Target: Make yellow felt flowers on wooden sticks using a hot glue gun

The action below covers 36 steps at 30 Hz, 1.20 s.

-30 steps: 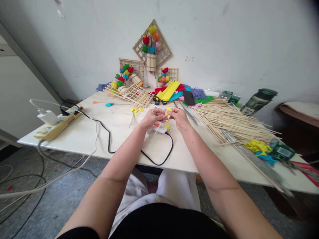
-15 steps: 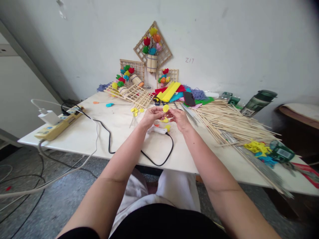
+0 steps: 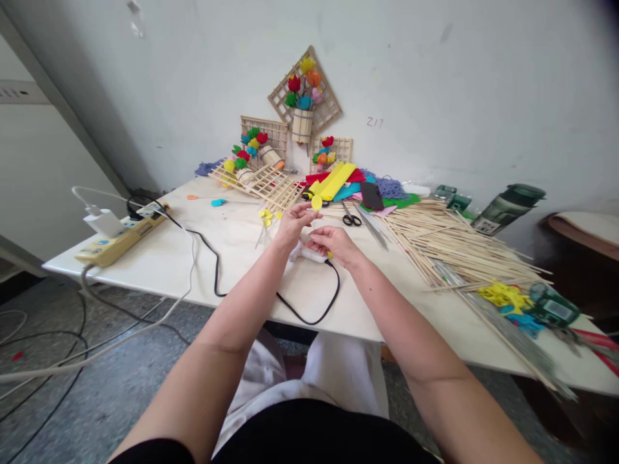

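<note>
My left hand [image 3: 293, 227] is closed in a pinch below a round yellow paper petal [image 3: 316, 202] that stands up at its fingertips. Lower and to the right, my right hand [image 3: 339, 245] has its thumb and fingers pressed together; what they hold, if anything, is too small to make out. Just under the right fingers lies a white hot glue gun [image 3: 309, 254], its black cord looping toward the table's front edge. Several more yellow petals on thin wires [image 3: 265, 216] rest left of my left hand.
Black-handled scissors [image 3: 351, 219] lie beyond my right hand. Bamboo sticks [image 3: 449, 241] spread over the right side, with a dark bottle [image 3: 509, 207] behind. A yellow power strip [image 3: 116, 243] sits at left. Lattice panels with paper flowers [image 3: 305, 93] stand at the back.
My right hand has moved down and away from the yellow petal, toward the glue gun. My left hand keeps the petal, raised slightly. The view has shifted a little, and the scissors now show.
</note>
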Tool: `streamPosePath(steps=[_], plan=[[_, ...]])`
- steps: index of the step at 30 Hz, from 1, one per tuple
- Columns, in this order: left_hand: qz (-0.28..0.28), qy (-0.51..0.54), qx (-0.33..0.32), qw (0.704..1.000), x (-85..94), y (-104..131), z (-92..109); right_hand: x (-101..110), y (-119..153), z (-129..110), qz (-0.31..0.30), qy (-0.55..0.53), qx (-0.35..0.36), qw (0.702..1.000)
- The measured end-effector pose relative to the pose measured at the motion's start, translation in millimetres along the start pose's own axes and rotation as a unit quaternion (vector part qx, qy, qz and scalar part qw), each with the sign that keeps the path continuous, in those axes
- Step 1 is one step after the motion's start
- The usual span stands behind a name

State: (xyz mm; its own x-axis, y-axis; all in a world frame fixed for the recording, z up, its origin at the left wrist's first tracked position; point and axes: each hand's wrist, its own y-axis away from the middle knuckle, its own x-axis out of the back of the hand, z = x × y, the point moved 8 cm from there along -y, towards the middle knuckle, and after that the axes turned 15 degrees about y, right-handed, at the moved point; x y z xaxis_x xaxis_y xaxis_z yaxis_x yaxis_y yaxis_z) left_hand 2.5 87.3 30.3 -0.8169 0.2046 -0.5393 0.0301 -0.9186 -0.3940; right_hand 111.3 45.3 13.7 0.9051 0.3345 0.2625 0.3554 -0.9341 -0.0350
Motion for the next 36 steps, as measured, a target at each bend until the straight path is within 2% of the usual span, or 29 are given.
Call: streamPosePath(steps=[4,9,15,22,31,36], plan=[[-0.001,0.010,0.013,1.000,-1.4,2,1,0,0,-3,0.021,0.021,0.026,0.999],[-0.017,0.068,0.063,0.996,-7.0,6,2,6,0,-4,0.033,0.041,0.027,0.998],[0.018,0.023,0.047,0.998,-1.8,6,10,3,4,-9,-0.001,0.085,0.026,0.996],[0.021,-0.023,0.048,0.998,0.0,6,9,5,5,-11,0.018,0.126,0.028,0.991],[0.014,0.029,0.071,0.997,2.0,4,7,8,5,-13,0.025,0.141,0.041,0.989],[0.030,0.009,0.044,0.999,5.3,4,12,8,5,-14,0.022,0.153,0.051,0.987]])
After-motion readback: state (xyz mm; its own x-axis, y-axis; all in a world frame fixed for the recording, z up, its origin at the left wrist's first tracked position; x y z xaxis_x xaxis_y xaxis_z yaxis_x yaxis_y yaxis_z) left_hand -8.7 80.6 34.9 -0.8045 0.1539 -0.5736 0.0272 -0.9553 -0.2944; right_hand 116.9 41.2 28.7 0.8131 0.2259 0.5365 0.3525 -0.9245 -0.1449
